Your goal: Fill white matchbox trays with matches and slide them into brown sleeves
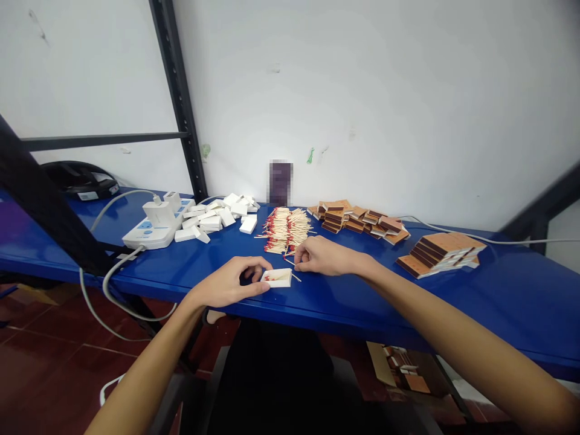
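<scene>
My left hand (226, 281) grips a small white matchbox tray (283, 279) by its left end, thumb in front and fingers behind. A few red-headed matches lie inside the tray. My right hand (325, 256) is closed just to the right of the tray, pinching a match (289, 261) whose head points left. Beside the tray's right end a loose match (296, 277) rests on the blue table (317, 302). Behind both hands lies a large pile of red-headed matches (290, 228).
White trays (217, 216) are heaped at back left, near a power strip (156, 226) with cables. Matchbox sleeves (362, 220) lie at back right, with a stack of sleeves (439, 252) farther right. A blurred dark object (280, 182) leans on the wall. Below is an open carton (381, 365).
</scene>
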Available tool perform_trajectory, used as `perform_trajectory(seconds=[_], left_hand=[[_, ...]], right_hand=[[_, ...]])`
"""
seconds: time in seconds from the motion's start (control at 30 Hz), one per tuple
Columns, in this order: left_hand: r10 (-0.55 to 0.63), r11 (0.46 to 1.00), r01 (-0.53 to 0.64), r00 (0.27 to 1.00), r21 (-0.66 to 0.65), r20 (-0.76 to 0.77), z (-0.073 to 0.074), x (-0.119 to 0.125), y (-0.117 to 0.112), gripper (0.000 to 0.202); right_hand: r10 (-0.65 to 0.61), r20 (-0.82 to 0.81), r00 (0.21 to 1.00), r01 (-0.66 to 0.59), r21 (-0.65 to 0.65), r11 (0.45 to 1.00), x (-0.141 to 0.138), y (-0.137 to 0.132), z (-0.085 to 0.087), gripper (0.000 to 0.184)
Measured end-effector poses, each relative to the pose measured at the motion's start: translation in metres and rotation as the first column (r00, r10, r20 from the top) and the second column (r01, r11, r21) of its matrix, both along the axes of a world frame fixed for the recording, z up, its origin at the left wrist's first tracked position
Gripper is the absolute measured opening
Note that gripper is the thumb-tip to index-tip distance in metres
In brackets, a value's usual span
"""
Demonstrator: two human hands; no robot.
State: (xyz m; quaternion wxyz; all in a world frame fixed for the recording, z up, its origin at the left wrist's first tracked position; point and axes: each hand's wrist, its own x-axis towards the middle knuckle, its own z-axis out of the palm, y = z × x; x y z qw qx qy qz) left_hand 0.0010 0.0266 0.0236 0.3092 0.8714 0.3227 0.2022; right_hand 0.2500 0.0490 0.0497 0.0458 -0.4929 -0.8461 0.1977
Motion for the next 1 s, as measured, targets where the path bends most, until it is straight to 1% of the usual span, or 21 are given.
perform_trajectory(seconds=[0.1, 0.17, 0.27, 0.33, 0.4, 0.5, 0.6, 0.67, 0.73, 0.83, 0.9, 0.93, 1.0], left_hand=[[0.029, 0.999, -0.029, 0.999, -0.015, 0.033, 0.002, 0.000, -0.001, 0.036], [0.079, 0.997, -0.077, 0.994, -0.024, 0.079, 0.002, 0.000, -0.001, 0.036], [0.163, 0.987, -0.162, 0.977, -0.025, 0.138, -0.002, -0.001, -0.001, 0.038], [0.182, 0.983, -0.183, 0.976, -0.001, 0.121, -0.005, -0.001, 0.000, 0.038], [0.167, 0.985, -0.169, 0.985, 0.045, 0.054, -0.007, 0.000, 0.001, 0.036], [0.124, 0.984, -0.111, 0.988, 0.141, -0.089, -0.008, 0.001, 0.000, 0.034], [0.111, 0.977, -0.074, 0.978, 0.200, -0.179, -0.007, 0.002, -0.002, 0.034], [0.124, 0.976, -0.084, 0.973, 0.201, -0.193, -0.006, 0.003, -0.003, 0.034], [0.133, 0.976, -0.096, 0.973, 0.195, -0.186, -0.007, 0.004, -0.003, 0.036], [0.120, 0.977, -0.089, 0.980, 0.194, -0.156, -0.009, 0.004, -0.002, 0.038], [0.116, 0.976, -0.089, 0.984, 0.196, -0.133, -0.010, 0.004, -0.001, 0.037], [0.118, 0.977, -0.092, 0.985, 0.194, -0.123, -0.010, 0.003, 0.000, 0.037], [0.123, 0.980, -0.106, 0.988, 0.167, -0.097, -0.009, 0.003, 0.000, 0.037]], right_hand=[[0.010, -0.028, 1.000, -0.010, -0.001, 1.000, 0.001, 0.001, -0.003, 0.010], [0.009, -0.052, 0.999, -0.009, 0.000, 1.000, 0.003, -0.003, -0.003, 0.009], [-0.011, -0.088, 0.996, 0.010, -0.015, 1.000, 0.002, -0.012, -0.002, 0.009], [-0.015, -0.088, 0.996, 0.012, -0.028, 1.000, -0.001, -0.018, -0.002, 0.009], [-0.003, -0.056, 0.998, 0.001, -0.033, 0.999, -0.006, -0.022, -0.003, 0.009], [0.013, 0.028, 1.000, -0.013, -0.014, 1.000, -0.010, -0.021, -0.003, 0.008], [0.010, 0.085, 0.996, -0.013, 0.032, 0.999, -0.008, -0.018, 0.004, 0.007], [0.016, 0.060, 0.998, -0.019, 0.053, 0.998, -0.007, -0.019, 0.010, 0.008], [0.052, 0.013, 0.999, -0.053, 0.041, 0.998, -0.010, -0.023, 0.016, 0.008], [0.164, -0.015, 0.986, -0.163, 0.018, 0.986, -0.018, -0.030, 0.017, 0.007], [0.204, -0.024, 0.979, -0.204, 0.020, 0.979, -0.022, -0.029, 0.016, 0.010], [0.198, -0.034, 0.980, -0.197, 0.031, 0.980, -0.022, -0.027, 0.016, 0.013], [0.143, -0.052, 0.988, -0.138, 0.087, 0.987, -0.018, -0.017, 0.016, 0.016]])
